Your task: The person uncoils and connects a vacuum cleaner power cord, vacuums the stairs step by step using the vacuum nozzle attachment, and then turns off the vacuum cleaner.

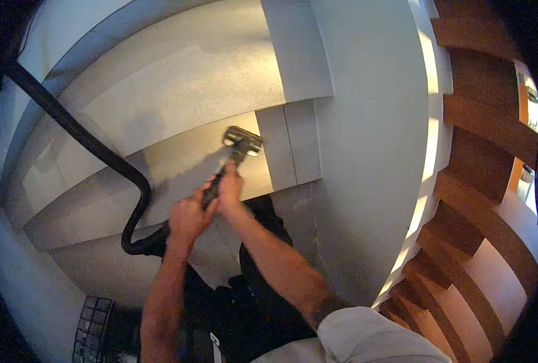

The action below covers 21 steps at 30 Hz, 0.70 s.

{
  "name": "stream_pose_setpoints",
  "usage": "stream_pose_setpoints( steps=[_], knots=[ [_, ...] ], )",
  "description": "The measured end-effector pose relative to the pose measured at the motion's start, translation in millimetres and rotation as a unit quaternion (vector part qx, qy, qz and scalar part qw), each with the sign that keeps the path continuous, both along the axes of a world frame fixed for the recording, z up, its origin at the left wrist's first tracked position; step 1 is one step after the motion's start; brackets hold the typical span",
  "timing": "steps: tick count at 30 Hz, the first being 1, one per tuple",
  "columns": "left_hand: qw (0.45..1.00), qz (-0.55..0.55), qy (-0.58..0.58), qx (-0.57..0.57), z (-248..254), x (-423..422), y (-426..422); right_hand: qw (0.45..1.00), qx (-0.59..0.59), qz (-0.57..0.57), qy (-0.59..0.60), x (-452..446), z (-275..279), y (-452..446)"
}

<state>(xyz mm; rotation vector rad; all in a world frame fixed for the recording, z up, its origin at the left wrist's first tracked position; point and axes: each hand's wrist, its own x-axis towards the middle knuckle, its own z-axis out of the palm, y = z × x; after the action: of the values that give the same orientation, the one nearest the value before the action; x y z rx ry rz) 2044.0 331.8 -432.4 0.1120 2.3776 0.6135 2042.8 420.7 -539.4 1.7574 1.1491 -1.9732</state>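
A short vacuum wand [211,193], ending in a wide, T-shaped floor nozzle [242,140], is held over the pale curved step [302,139], its head near that step's upper edge and closer to the right-hand corner than the left. The left hand [188,215] has its fingers wrapped round the rear of the wand; the right hand [231,189], slightly blurred, grasps it further forward, just behind the nozzle. Whether the nozzle touches the surface I cannot tell. The likeliest trouble is the black hose [93,142]: it bends sharply near the step's lower left edge, so a strong pull could kink it or drag it under the dark-trousered leg [269,224] and cause a stumble. A hasty swing might also knock the nozzle against the step edge or the smooth, pale side wall [372,151]. The hose looks finely ribbed and flexible, the nozzle hard and glossy; the step seems matt, stone-like and seamed. A black wire rack [92,323] shows its square grid at lower left, and brown, wood-toned stairs [475,181] curve along the right.
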Motion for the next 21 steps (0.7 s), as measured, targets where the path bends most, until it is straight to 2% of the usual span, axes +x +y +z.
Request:
stream_pose_setpoints(
  steps=[1, 3, 5, 9, 11, 13, 16, 17, 18, 19, 21],
  knots=[
    [1.000, 0.003, 0.006, -0.019, 4, -2, -10, 0.995, -0.075, -0.044, 0.038, -14, 41, -5],
    [0.999, 0.005, 0.009, -0.046, 5, -8, -9, 0.994, -0.081, -0.062, 0.034, -22, 41, 11],
    [0.998, -0.029, 0.022, -0.045, -1, -32, 29, 0.994, -0.066, -0.081, 0.035, -48, 42, 46],
    [0.998, -0.028, 0.062, 0.002, -10, -72, 102, 0.991, -0.019, -0.122, 0.047, -83, 24, 127],
    [0.996, -0.078, 0.038, 0.024, -16, -83, 119, 0.986, -0.056, -0.131, 0.084, -86, 24, 149],
    [0.995, -0.060, 0.052, 0.056, -23, -83, 121, 0.985, -0.069, -0.112, 0.113, -86, 22, 158],
    [0.995, -0.067, 0.046, 0.054, -26, -75, 120, 0.973, -0.137, -0.099, 0.159, -69, -23, 171],
    [0.996, -0.061, 0.041, 0.047, -24, -69, 114, 0.974, -0.149, -0.078, 0.149, -69, 1, 160],
    [0.998, -0.036, 0.044, 0.032, -19, -57, 99, 0.975, -0.159, -0.058, 0.140, -67, 27, 147],
    [0.998, 0.009, 0.057, 0.041, -11, -42, 89, 0.974, -0.175, -0.036, 0.139, -55, 23, 133],
    [0.994, 0.068, 0.075, 0.040, -5, -14, 66, 0.976, -0.132, 0.051, 0.168, -31, -6, 110]
  ],
)
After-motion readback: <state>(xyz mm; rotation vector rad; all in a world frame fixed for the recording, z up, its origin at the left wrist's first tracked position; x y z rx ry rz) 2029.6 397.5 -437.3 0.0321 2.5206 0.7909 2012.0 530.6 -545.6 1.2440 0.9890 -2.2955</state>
